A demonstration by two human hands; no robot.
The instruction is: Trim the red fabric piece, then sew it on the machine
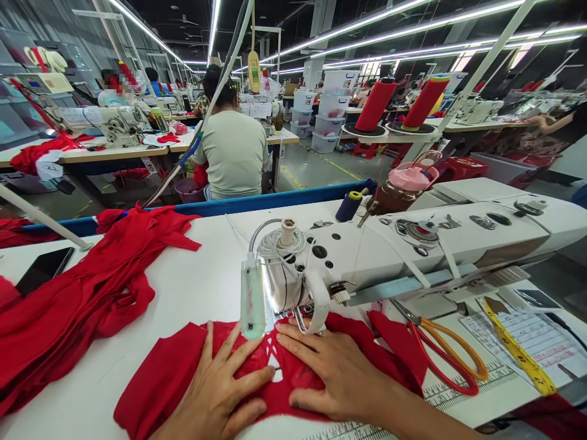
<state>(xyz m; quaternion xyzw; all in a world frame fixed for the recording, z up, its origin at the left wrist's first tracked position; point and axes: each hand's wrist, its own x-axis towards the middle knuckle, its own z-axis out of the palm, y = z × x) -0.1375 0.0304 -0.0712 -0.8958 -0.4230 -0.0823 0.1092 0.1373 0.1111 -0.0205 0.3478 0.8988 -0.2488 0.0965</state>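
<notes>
At the bottom centre, the left hand is lying flat with fingers spread and the right hand is lying flat with its thumb apart, both resting on the red cloth without gripping it. The cloth is lying across the lower middle of the frame, partly under the sewing machine, while scissors are resting at lower right.
</notes>
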